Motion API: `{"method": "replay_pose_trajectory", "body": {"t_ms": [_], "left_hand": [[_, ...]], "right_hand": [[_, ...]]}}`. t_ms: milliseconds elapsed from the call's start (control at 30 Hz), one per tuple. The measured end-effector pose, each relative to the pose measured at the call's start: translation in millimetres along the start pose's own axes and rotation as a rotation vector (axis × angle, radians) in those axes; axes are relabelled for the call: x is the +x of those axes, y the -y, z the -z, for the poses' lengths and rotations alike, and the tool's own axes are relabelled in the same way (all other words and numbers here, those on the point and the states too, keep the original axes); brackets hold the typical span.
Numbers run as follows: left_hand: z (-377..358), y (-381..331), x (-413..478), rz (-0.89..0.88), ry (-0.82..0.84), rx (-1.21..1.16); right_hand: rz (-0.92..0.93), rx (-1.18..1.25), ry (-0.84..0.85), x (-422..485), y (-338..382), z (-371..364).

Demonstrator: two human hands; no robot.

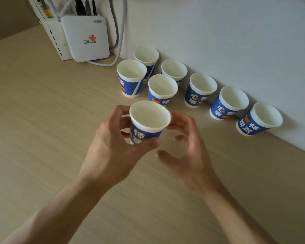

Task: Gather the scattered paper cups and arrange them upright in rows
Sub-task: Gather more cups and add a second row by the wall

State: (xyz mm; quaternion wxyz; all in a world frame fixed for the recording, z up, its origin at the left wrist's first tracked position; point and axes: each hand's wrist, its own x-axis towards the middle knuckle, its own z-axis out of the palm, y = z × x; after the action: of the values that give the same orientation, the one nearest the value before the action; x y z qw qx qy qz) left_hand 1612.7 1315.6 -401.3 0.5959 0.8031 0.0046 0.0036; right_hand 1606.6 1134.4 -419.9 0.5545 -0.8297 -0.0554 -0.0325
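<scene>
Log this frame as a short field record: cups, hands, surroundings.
standing cups: seven, upright on the table; five along the wall, two in front
held cup: upright, blue and white
left hand: grips the held cup
right hand: fingers loosely curled beside it, contact unclear
other: white router box and cables, back left

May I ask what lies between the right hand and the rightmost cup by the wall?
Only bare tabletop: in the head view nothing stands between the right hand and the rightmost cup.
</scene>
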Motion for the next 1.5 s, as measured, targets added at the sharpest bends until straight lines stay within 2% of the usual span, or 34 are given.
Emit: {"method": "replay_pose_trajectory", "body": {"t_ms": [67, 300, 500, 700, 1300, 1500], "left_hand": [[-11, -5, 5, 0.003, 0.050, -0.031], [-44, -21, 16, -0.025, 0.150, -0.029], [-44, -13, 7, 0.031, 0.078, 0.052], [-37, -2, -10, 0.074, 0.076, 0.054], [-31, 8, -21, 0.078, 0.117, 0.157], [-29, 0, -38, 0.061, 0.141, 0.228]], "right_hand": [[0.015, -0.017, 0.028, -2, 6, 5], [-0.020, 0.026, -0.144, -3, -1, 21], [-0.131, -0.006, -0.407, 12, -19, 24], [-0.135, -0.081, -0.486, 32, -28, 20], [-0.143, -0.171, -0.544, 39, -28, 12], [-0.161, -0.146, -0.515, 0, -21, 17]]}}
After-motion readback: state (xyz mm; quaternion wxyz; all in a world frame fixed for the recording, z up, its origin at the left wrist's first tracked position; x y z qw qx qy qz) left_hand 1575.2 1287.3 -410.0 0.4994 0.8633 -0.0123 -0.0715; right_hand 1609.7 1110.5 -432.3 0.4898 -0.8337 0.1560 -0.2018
